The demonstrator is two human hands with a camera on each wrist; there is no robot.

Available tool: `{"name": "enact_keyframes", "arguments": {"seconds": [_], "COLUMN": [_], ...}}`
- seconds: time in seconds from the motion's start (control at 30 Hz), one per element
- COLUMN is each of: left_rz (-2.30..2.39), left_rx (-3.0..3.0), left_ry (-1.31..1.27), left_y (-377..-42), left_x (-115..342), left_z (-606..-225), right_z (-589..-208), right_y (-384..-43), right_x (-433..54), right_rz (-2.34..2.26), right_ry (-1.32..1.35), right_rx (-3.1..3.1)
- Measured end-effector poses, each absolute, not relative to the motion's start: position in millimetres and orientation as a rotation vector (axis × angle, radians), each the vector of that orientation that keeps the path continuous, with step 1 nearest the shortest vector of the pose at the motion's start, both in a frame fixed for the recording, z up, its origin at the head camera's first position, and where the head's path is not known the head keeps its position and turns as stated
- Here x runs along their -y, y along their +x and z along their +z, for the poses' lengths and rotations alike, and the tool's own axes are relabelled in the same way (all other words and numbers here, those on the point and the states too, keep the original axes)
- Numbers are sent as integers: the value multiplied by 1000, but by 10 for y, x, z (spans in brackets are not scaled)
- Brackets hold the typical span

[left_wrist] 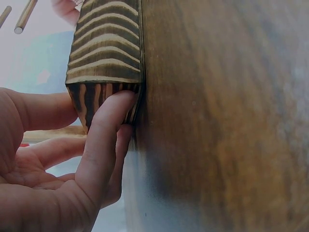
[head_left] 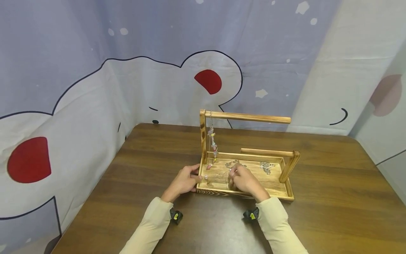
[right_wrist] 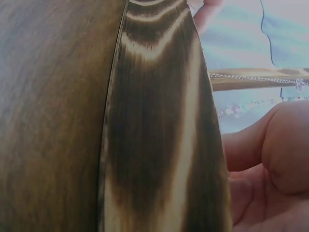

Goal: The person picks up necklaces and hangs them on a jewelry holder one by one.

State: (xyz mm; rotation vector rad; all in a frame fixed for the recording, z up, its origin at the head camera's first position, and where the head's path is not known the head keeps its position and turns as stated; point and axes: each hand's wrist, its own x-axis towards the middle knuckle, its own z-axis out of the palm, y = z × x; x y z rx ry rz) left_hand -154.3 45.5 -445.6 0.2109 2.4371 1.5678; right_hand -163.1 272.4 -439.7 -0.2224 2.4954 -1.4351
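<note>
A wooden jewelry stand (head_left: 247, 193) with a shallow tray and two raised bars stands on the table. My left hand (head_left: 184, 181) grips the tray's left end wall, thumb at the rim and fingers against the outside, as the left wrist view shows close up. Over the tray floor, my right hand (head_left: 245, 180) pinches a thin necklace (head_left: 223, 175) between thumb and fingertips; most of it is hidden by the hand. A colourful beaded necklace (head_left: 214, 146) hangs from the taller bar (head_left: 247, 116). A pearl piece (head_left: 205, 177) lies near my left thumb.
Inside the tray, a silver chain (head_left: 267, 167) lies bunched at the right, and another chain (head_left: 234, 163) lies behind my right hand. A shorter bar (head_left: 266, 152) juts leftward from the right post (head_left: 290, 167). Behind the brown table (head_left: 333, 176) hangs a printed curtain (head_left: 269, 63).
</note>
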Motion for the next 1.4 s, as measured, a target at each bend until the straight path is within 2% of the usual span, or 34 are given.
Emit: {"name": "enact_keyframes", "arguments": {"seconds": [0.57,1.03,1.4], "left_rz": [1571,1555,1548], "left_rx": [-2432,-2439,-2445], "left_ry": [213,224,186], "left_y": [-1552,-1552,-1564], "left_x": [-440,-447,-456], "left_z": [-4468,-4485,-4502], "right_z": [-4329,-4206,-3904], "right_y": [-1619,-1593,-1545], "right_x": [-2682,-2607,-2582], "right_rz": [-1484,-1335,-791], "right_ry": [-311,-440,-448], "right_rx": [-2616,-2827,-2933]}}
